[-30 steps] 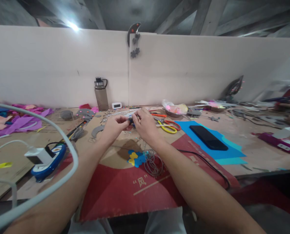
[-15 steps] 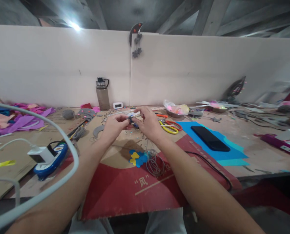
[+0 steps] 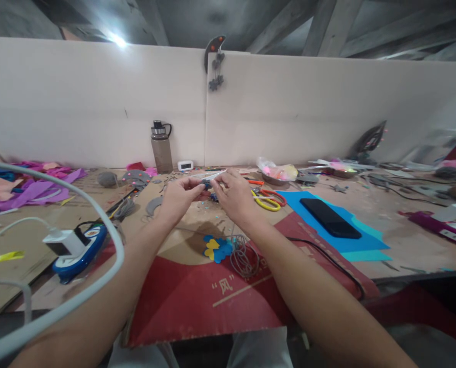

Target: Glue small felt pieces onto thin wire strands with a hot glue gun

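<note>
My left hand (image 3: 182,198) is closed, thumb and forefinger pinching a small dark bluish piece (image 3: 206,182) too small to make out. Opposite it, my right hand (image 3: 234,197) is also closed, its fingertips pressed together right beside that piece; what they grip is hidden. Both hands are raised over the cardboard (image 3: 189,243). Below them lie blue paper cutouts (image 3: 223,250) with a yellow flower-like cutout (image 3: 211,249). A loose coil of grey cord (image 3: 245,258) rests against these, and a strand rises from it toward my right hand.
Yellow-handled scissors (image 3: 268,203) and a red-handled pair lie right of my hands. Farther right, a black phone (image 3: 329,218) rests on blue sheets (image 3: 350,244). A bottle (image 3: 161,148) stands at the back. At left are a power strip (image 3: 80,258) and a white cable (image 3: 115,240) close to the camera.
My right hand's fingers have come down and drawn together by the small piece. My left hand keeps its pinch, nearly in the same spot. The cutouts and cord look unmoved.
</note>
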The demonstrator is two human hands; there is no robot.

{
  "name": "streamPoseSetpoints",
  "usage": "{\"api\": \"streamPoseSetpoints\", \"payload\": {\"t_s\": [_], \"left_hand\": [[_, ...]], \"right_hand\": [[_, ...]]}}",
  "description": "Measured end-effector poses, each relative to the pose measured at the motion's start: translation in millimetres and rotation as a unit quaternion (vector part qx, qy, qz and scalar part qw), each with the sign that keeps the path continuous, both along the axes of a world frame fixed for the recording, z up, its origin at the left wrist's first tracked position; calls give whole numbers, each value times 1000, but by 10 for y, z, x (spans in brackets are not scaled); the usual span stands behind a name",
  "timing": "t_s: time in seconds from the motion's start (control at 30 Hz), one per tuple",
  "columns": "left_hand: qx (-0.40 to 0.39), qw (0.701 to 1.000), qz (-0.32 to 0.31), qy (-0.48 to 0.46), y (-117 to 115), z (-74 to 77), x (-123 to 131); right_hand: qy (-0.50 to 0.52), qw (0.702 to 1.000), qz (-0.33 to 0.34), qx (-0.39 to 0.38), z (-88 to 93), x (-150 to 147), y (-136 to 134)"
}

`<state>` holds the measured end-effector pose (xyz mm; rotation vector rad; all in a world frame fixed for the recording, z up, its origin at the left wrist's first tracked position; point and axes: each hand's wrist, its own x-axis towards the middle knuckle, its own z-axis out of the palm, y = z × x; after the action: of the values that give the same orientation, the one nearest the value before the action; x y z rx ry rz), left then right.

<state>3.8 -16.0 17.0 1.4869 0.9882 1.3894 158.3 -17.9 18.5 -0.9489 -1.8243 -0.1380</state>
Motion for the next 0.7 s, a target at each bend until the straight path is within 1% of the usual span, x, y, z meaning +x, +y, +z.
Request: {"api": "streamPoseSetpoints", "payload": {"t_s": [0.13, 0.33, 0.4, 0.57, 0.7], "left_hand": [[17, 1000, 14, 22, -24, 10, 11], [49, 997, -38, 52, -25, -6, 15], [60, 995, -46, 63, -25, -15, 18], [67, 993, -15, 98, -23, -44, 27], [41, 996, 6, 73, -29, -43, 34]], "right_hand": [[-5, 1000, -20, -6, -14, -20, 3], [2, 999, -36, -3, -3, 11, 31], [1, 999, -42, -3, 8, 24, 36], [-6, 999, -34, -11, 28, 22, 22], [-2, 1000, -15, -15, 17, -7, -17]]}}
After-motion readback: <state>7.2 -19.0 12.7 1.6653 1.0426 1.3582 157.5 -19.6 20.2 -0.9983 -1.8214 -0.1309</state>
